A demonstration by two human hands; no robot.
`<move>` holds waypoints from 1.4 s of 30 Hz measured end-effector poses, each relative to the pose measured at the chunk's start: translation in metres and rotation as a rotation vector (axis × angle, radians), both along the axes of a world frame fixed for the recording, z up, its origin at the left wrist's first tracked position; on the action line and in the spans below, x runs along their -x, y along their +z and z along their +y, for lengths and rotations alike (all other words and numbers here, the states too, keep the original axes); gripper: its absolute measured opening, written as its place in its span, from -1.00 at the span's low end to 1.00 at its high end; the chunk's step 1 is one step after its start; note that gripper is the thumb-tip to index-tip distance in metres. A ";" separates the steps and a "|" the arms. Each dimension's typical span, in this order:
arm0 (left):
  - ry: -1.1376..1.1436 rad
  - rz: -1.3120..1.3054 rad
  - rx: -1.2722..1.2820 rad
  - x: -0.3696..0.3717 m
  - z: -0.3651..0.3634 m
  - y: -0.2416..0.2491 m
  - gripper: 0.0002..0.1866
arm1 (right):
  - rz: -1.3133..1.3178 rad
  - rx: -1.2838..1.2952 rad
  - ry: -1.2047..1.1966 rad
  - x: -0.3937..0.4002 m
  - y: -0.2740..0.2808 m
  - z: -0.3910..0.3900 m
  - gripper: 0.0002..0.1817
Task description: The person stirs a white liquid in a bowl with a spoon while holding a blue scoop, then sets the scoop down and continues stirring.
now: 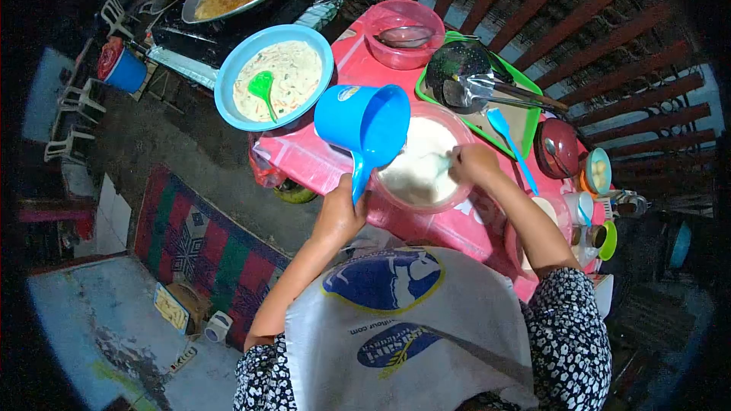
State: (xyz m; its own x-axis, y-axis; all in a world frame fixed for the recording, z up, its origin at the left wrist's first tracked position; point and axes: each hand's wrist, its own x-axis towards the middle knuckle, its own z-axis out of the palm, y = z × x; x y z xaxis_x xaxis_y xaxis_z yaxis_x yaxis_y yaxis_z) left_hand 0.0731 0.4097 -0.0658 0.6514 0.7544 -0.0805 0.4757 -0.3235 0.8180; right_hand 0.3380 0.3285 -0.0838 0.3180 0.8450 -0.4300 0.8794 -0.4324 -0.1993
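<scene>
- The left hand (340, 209) was clamped on the handle of a blue dipper (339, 118), which was tilted with its mouth beside the clear pink bowl (464, 129).
- The right hand (478, 164) reached over that bowl's far side from the left hand, its fingers curled down at the white contents (422, 148); blur hid whether they were closed on anything.
- The bowl sat on the pink tabletop (457, 232).
- A light-blue basin (224, 91) held a pale mix with orange and green bits, and a green spoon (261, 85) lay in it.
- Beyond the bowl stood a pink tub (388, 61) with a metal utensil inside.
- Near the tub, a green tray (531, 131) carried a dark perforated skimmer (455, 65), and a blue spatula (504, 129) lay across the tray's edge.
- A wide pan (199, 6) of orange-yellow food was on the stove (171, 34).
</scene>
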 end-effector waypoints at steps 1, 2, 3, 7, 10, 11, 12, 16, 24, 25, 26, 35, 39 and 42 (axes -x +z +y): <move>-0.004 0.018 -0.001 -0.001 0.000 0.002 -0.80 | -0.040 -0.053 -0.074 -0.005 0.000 0.009 -0.78; -0.004 0.018 0.000 -0.002 0.000 0.004 -0.80 | -0.080 -0.105 -0.148 -0.007 -0.001 0.015 -0.79; -0.002 0.030 0.001 -0.003 -0.001 0.006 -0.80 | -0.078 -0.103 -0.149 -0.001 -0.006 0.013 -0.79; 0.027 -0.034 0.006 -0.002 0.001 0.008 -0.82 | 0.041 -0.100 0.025 0.007 -0.009 -0.001 -0.80; 0.050 -0.138 0.011 0.000 0.003 0.013 -0.80 | -0.056 -0.051 -0.074 -0.009 -0.003 0.010 -0.79; 0.050 -0.139 0.011 0.001 0.003 0.014 -0.80 | -0.057 -0.051 -0.074 -0.003 -0.010 0.014 -0.79; 0.068 -0.136 0.021 0.002 0.003 0.016 -0.81 | -0.049 -0.083 -0.057 0.006 -0.016 0.018 -0.79; 0.171 -0.143 0.422 0.016 0.005 0.021 -0.80 | 0.039 -0.007 0.067 0.012 -0.004 -0.001 -0.77; 0.248 -0.238 0.597 0.032 0.003 0.034 -0.79 | 0.043 0.012 0.060 0.028 -0.011 0.012 -0.77; 0.269 -0.262 0.632 0.034 0.001 0.035 -0.80 | 0.040 0.012 0.066 0.019 -0.008 0.008 -0.77; 0.276 -0.267 0.633 0.037 0.000 0.037 -0.80 | 0.022 0.026 0.063 0.006 -0.005 0.001 -0.77; 0.245 -0.318 0.621 0.043 -0.001 0.037 -0.83 | 0.043 0.087 0.172 0.017 0.010 0.002 -0.76; 0.210 -0.311 0.605 0.044 0.001 0.037 -0.88 | -0.160 0.057 -0.068 0.001 0.005 0.024 -0.77; 0.194 -0.299 0.593 0.042 0.005 0.036 -0.89 | -0.033 -0.009 0.035 0.030 0.000 0.026 -0.76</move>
